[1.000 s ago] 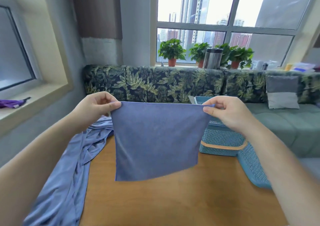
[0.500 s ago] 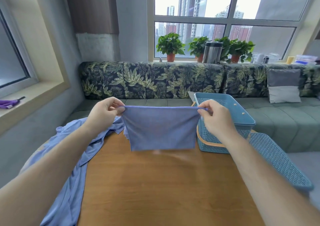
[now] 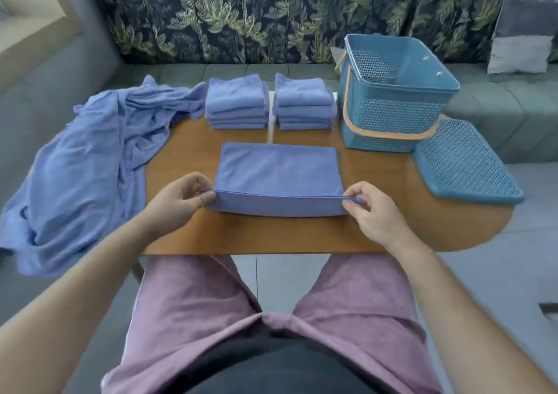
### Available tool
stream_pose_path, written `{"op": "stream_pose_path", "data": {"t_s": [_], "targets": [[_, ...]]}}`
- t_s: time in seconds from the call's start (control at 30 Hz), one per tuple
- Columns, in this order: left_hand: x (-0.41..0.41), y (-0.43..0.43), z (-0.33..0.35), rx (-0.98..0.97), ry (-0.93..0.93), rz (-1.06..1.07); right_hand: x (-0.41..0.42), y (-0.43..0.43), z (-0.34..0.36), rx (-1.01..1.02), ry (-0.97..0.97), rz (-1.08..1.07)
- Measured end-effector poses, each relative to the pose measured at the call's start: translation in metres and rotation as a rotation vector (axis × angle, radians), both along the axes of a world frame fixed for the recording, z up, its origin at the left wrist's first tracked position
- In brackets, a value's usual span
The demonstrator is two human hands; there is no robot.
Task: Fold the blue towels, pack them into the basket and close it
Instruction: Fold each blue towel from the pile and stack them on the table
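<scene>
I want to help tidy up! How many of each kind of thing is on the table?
Folded towel stacks: 2 (left stack, right stack)
Half-folded towel: 1
Basket: 1
Basket lid: 1
Crumpled blue cloth: 1
Total: 6

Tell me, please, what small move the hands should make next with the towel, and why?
Probably lower the near edge flat onto the table. The left hand and right hand each pinch a near corner of the towel, holding that edge slightly raised while the rest lies flat. It is wider than the folded stacks, so another fold likely follows.
</scene>
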State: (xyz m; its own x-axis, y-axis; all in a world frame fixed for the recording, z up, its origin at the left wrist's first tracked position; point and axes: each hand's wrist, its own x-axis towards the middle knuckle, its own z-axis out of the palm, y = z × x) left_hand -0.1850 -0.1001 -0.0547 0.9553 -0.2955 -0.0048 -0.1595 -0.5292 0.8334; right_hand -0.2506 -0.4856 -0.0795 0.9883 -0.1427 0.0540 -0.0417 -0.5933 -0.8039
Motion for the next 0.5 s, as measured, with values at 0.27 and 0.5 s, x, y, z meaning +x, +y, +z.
{"op": "stream_pose_path", "data": {"t_s": [0.27,0.5], "targets": [[0.011,-0.007,-0.001,-0.103,0.046,0.092,0.012,-0.004,0.005,0.110,-0.046,0.014],[0.077,-0.027,-0.005,-0.086,0.030,0.276,0.082,-0.001,0.018,0.091,-0.044,-0.104]]}}
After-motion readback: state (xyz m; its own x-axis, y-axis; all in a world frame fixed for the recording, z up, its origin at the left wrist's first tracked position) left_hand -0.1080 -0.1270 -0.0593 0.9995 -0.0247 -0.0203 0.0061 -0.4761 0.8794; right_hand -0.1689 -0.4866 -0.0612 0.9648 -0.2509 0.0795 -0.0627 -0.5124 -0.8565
